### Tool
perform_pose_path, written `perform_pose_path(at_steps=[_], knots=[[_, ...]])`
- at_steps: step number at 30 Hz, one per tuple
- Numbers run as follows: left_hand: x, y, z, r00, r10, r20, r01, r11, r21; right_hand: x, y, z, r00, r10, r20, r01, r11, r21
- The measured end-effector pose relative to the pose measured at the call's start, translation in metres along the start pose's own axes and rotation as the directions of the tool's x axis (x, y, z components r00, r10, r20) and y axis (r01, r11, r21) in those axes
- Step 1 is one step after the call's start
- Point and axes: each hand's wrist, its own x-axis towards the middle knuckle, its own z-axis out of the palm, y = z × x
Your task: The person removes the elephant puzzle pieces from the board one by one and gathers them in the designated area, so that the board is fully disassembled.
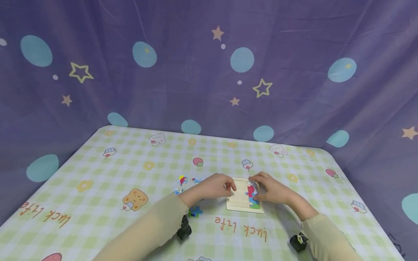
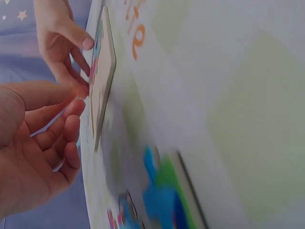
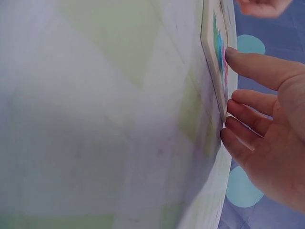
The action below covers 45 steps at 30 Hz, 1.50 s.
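A pale wooden puzzle board (image 1: 240,197) lies on the table, with colourful jigsaw pieces (image 1: 250,191) fitted along its right side and bare wood on its left. My left hand (image 1: 216,186) hovers over the board's left edge, its fingers (image 2: 71,128) loosely bent and nothing between them. At the board's right edge is my right hand (image 1: 273,189). Its thumb (image 3: 259,67) reaches onto the fitted pieces while the other fingertips rest along the rim. In the left wrist view a loose blue and green puzzle piece (image 2: 162,202) shows close by.
Several loose puzzle pieces lie left of the board, among them a red and yellow one (image 1: 182,179) and a blue and green one (image 1: 195,211); my left forearm partly covers that area. A checked tablecloth (image 1: 98,217) covers the table, and a purple curtain (image 1: 196,79) hangs behind.
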Motion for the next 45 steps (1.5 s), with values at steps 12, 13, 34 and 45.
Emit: perform_pose_path(at_steps=[12,13,34,45], knots=[[0.034,0.018,0.019,1.0,-0.008,-0.028,0.011,0.995,0.095,-0.003,0.009,0.001,0.999,0.009,-0.039,-0.01,1.0,-0.009],[0.037,0.019,0.02,0.999,-0.009,-0.038,0.013,0.994,0.112,-0.003,0.01,0.001,0.999,0.006,-0.039,-0.006,1.0,-0.013],[0.055,0.03,0.033,0.993,-0.081,-0.091,0.103,0.957,0.27,-0.002,0.009,0.0,0.998,-0.014,-0.06,0.014,1.0,-0.003],[0.058,0.032,0.031,0.993,-0.082,-0.086,0.103,0.955,0.277,-0.001,0.011,0.0,0.998,-0.016,-0.054,0.016,1.0,-0.001]])
